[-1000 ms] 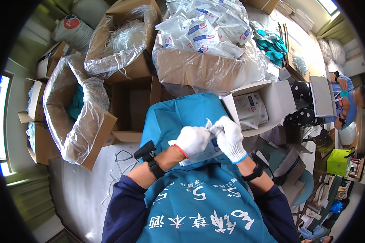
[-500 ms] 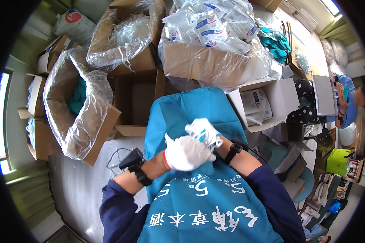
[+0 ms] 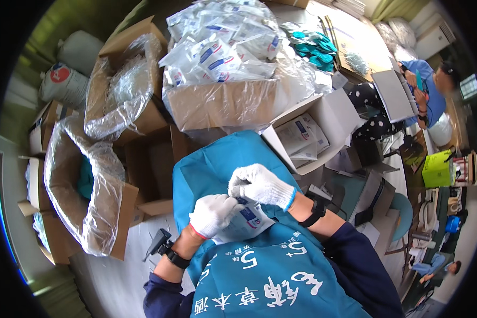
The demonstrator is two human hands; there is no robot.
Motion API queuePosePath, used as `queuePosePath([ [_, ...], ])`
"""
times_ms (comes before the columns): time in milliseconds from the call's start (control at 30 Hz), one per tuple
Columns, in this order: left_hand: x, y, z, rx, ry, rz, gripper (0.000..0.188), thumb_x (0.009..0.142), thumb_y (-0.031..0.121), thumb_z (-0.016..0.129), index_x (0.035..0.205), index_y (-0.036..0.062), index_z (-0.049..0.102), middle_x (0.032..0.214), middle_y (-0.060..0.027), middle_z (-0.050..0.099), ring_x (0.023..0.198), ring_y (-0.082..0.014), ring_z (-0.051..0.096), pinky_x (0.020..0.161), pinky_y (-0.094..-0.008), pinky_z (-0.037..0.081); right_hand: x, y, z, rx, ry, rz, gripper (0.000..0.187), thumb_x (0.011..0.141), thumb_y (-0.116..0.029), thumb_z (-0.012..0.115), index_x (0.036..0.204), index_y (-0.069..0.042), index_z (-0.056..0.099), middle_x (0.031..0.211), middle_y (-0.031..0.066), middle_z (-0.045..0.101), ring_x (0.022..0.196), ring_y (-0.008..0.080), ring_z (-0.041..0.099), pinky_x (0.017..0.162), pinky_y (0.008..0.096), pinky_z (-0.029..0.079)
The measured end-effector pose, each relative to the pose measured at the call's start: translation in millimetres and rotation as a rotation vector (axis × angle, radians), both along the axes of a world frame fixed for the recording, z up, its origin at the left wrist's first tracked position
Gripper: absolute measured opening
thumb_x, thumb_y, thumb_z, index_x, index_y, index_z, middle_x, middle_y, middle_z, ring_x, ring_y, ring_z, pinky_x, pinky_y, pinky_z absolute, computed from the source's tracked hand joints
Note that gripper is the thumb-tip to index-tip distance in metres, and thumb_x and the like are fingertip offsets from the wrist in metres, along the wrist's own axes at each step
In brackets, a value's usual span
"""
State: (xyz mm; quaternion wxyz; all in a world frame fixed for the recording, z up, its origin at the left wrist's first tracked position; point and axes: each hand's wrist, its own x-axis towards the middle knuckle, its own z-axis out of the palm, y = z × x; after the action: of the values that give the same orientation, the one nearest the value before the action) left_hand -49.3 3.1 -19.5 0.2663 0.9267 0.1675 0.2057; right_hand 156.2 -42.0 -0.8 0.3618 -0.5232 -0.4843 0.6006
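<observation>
A white printed plastic pouch (image 3: 249, 221) lies over the blue-green apron (image 3: 217, 159) on my lap. At its upper left edge, the gloved fingers of my left hand (image 3: 213, 214) are pinched on it. My right hand (image 3: 264, 185), in a white knitted glove as well, has its fingers curled together at the pouch's top edge; its fingertips are partly hidden. What the pouch contains cannot be made out. Just past my right hand, a white open box (image 3: 342, 114) has similar printed pouches (image 3: 302, 139) in it.
A large cardboard box (image 3: 222, 103) heaped with pouches stands ahead. Left of it are an open brown carton (image 3: 151, 164), a plastic-lined box with teal items (image 3: 85, 183) and another with clear material (image 3: 130, 85). Teal items (image 3: 312, 47) lie at the back right; a person (image 3: 434, 95) sits at right.
My hands have moved apart from being bunched together. The printed pouch now shows between them, spread on the apron. The whole view has shifted and turned somewhat.
</observation>
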Motion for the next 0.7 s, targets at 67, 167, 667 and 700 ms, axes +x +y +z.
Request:
queuePosePath([
  [67, 4.2, -7.0, -3.1, -0.06, -0.092, 0.067, 0.018, 0.078, 0.014, 0.079, 0.088, 0.0089, 0.064, 0.071, -0.0093, 0.064, 0.061, -0.028, 0.064, 0.056, -0.0383, 0.051, 2.2, -9.7, -15.7, 0.004, -0.016, -0.068, 0.006, 0.089, -0.008, 0.07, 0.085, -0.003, 0.071, 0.079, 0.0046, 0.07, 0.075, 0.0095, 0.063, 0.068, 0.0257, 0.05],
  [167, 4.9, -19.8, 5.5, -0.448, 0.015, 0.346, 0.026, 0.079, 0.011, 0.081, 0.095, 0.004, 0.061, 0.071, -0.0115, 0.064, 0.061, -0.0313, 0.064, 0.057, -0.0384, 0.051, -1.8, -23.2, -11.0, 0.088, -0.28, -0.112, 0.007, 0.085, -0.01, 0.073, 0.091, -0.006, 0.071, 0.084, 0.0103, 0.073, 0.08, 0.0207, 0.07, 0.07, 0.032, 0.053],
  [667, 7.4, 13.4, 8.1, 0.207, 0.368, -0.116, 0.007, 0.087, 0.014, 0.061, 0.085, 0.0104, 0.066, 0.067, -0.0097, 0.06, 0.06, -0.0291, 0.063, 0.054, -0.0411, 0.049, -30.4, -5.3, -45.3, 0.186, -0.645, -0.168, 0.023, 0.083, -0.031, 0.072, 0.087, -0.008, 0.066, 0.088, 0.0197, 0.068, 0.084, 0.0351, 0.067, 0.072, 0.0452, 0.052],
  [700, 12.9, 12.9, 15.4, 0.263, 0.227, -0.193, 0.005, 0.083, 0.017, 0.067, 0.085, 0.013, 0.066, 0.065, -0.0056, 0.058, 0.058, -0.0237, 0.061, 0.051, -0.0376, 0.047, -28.6, -5.7, -70.9, 0.344, -0.802, -0.069, 0.024, 0.082, -0.031, 0.072, 0.087, -0.008, 0.066, 0.09, 0.0203, 0.067, 0.085, 0.0353, 0.066, 0.072, 0.0454, 0.052],
])
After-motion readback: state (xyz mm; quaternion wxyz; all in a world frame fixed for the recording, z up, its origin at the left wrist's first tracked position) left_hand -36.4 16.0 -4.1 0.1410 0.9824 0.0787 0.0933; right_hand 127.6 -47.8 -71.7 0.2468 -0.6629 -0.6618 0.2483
